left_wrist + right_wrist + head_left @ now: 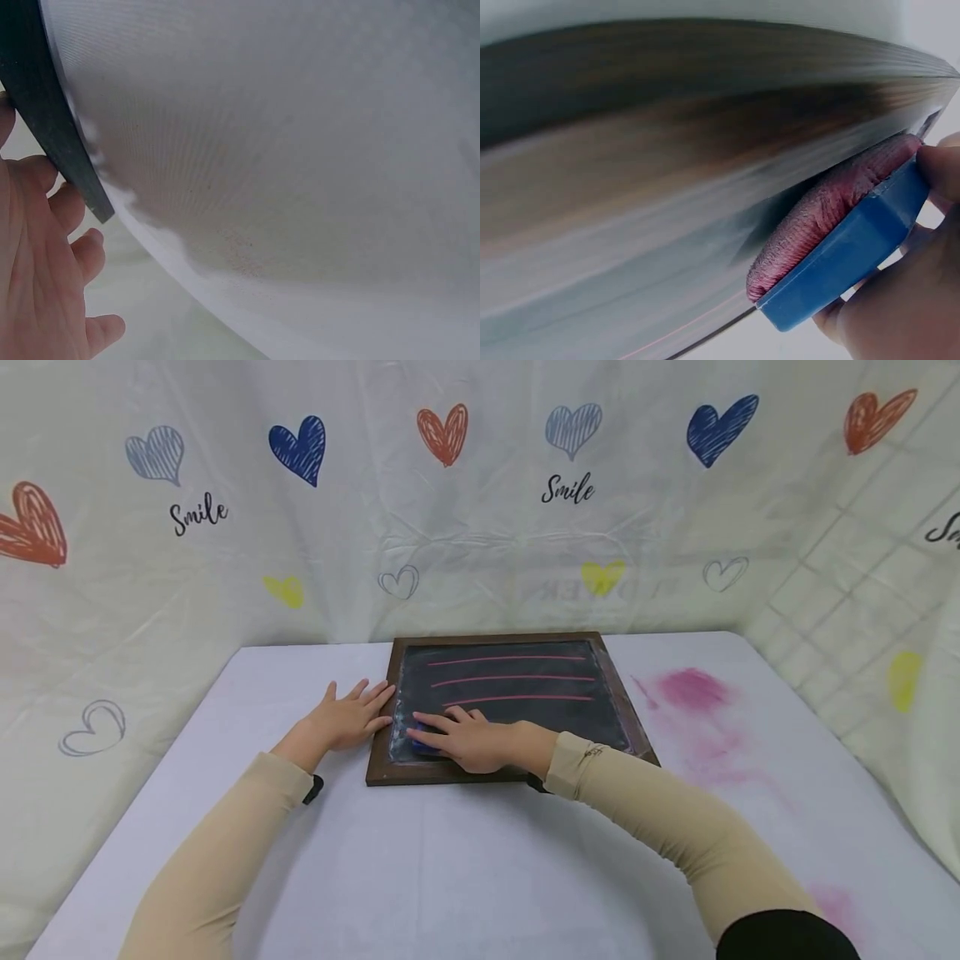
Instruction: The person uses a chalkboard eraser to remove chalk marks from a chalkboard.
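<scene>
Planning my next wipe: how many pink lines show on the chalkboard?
3: top line, middle line, bottom line, all across the chalkboard; the right hand may hide more.

And here's a white heart-print curtain [480,531] across the top of the frame, black "Smile" lettering [198,514] upper left, grid lines [806,562] at right; below, a white tabletop [420,868] with pink smudges [692,690] right of centre!
</scene>
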A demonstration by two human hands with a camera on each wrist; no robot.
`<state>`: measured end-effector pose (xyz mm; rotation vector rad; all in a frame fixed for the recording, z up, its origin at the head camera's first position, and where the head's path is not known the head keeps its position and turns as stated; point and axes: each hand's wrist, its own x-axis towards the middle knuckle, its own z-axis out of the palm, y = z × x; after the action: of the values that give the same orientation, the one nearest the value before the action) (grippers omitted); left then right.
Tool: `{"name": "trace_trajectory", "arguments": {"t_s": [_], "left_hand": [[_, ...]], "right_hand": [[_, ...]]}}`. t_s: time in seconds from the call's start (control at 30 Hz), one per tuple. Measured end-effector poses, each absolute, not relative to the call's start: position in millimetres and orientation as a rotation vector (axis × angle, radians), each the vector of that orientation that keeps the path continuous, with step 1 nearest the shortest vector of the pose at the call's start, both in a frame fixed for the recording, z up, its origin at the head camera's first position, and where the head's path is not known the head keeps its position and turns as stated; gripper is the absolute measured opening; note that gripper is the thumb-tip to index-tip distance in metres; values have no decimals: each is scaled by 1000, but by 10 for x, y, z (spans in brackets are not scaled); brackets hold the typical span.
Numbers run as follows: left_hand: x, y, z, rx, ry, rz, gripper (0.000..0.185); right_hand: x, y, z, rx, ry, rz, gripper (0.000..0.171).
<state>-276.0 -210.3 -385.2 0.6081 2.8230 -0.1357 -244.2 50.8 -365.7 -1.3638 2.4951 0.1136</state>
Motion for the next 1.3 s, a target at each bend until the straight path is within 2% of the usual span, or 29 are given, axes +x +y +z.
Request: {"name": "trace_trajectory", "arguments": {"t_s": [0.53, 1.0, 1.3], "left_hand": [[-2756, -2115, -3843, 613, 2812, -127, 67], [-2757, -2108, -3805, 610, 2816, -119, 68], [-2759, -2103, -3830, 617, 2809, -120, 68]], "right_hand": [[-2528, 1362, -3705, -1288, 2524, -187, 60], [-2424, 2312, -3736, -1171, 2706, -356, 55], [-2400, 2441, -3753, -1162, 2742, -406, 53]]}}
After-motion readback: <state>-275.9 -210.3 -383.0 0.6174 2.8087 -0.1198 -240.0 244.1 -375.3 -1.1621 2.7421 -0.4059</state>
